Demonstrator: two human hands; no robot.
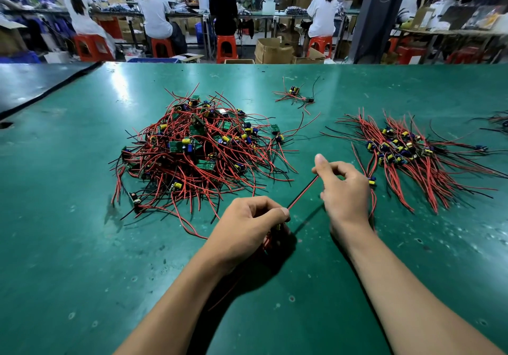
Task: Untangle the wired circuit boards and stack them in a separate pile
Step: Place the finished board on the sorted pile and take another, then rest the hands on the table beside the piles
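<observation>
Board, mostly hidden, sits tucked under the curled fingers of the left hand, with only a speck of yellow and some red leads showing below the palm. That hand's thumb and forefinger pinch a wire, red beside black, which runs taut up and to the right to the right hand. The right hand pinches the wire's far end between thumb and a bent finger, its forefinger pointing up and away. Both hands hover just over the table, close together.

Beyond the left hand and a little to its left lies the tangle, a loose heap of green boards and red and black leads. To the right of the right hand lies the stack, its boards bunched in the middle and leads fanned out on both sides. One more board, with a yellow part, lies at the right hand's outer edge; whether the hand touches it I cannot tell. Far beyond the right hand sits a small cluster of boards, well apart from both piles.

Past the table, workers sit on red stools.
</observation>
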